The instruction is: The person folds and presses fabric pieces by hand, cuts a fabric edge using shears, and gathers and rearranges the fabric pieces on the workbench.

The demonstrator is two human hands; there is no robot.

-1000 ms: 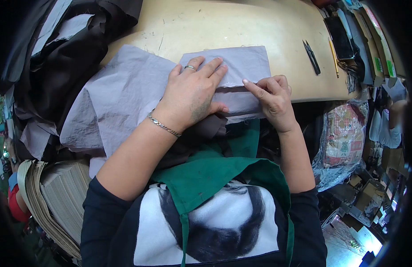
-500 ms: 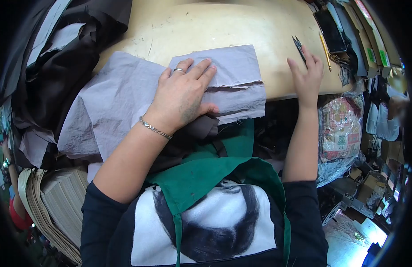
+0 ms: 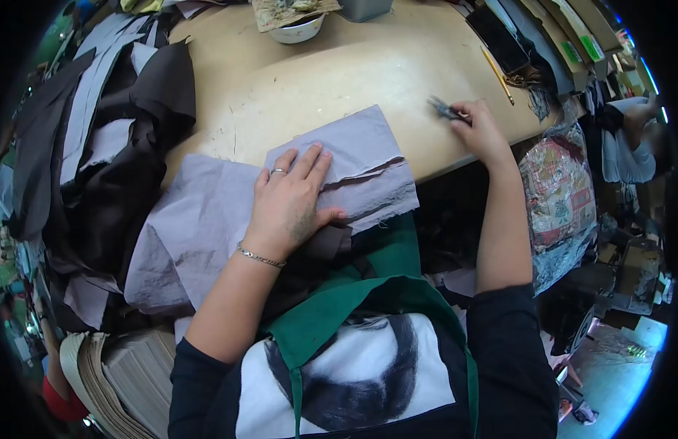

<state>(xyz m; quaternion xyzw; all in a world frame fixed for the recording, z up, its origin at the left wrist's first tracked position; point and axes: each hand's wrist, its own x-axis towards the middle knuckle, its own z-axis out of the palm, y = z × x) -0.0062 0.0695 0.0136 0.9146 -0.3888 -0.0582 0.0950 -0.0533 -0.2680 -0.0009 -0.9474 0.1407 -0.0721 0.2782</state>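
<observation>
Greyish-lilac fabric (image 3: 207,212) lies over the table's near edge, with a dark slit between folded layers at its right end. My left hand (image 3: 291,197) rests flat on this fabric with its fingers spread, left of the slit. Over the bare tabletop to the right, my right hand (image 3: 482,132) holds small dark thread snips (image 3: 445,110) between thumb and fingers. The snips point left and are smeared by motion. Dark brown cloth shows under the fabric, beside my left thumb.
Dark cloth (image 3: 148,95) is heaped at the left on the table (image 3: 280,95). At the back stands a bowl (image 3: 299,31). A pencil (image 3: 498,75) and a black phone (image 3: 495,38) lie at the right. A plastic-wrapped bundle (image 3: 559,190) sits beyond my right arm.
My right hand has left the fabric's right end, reached the snips and lifted them, moving back left. My left hand stays on the fabric. The view has shifted, bringing the bowl into sight.
</observation>
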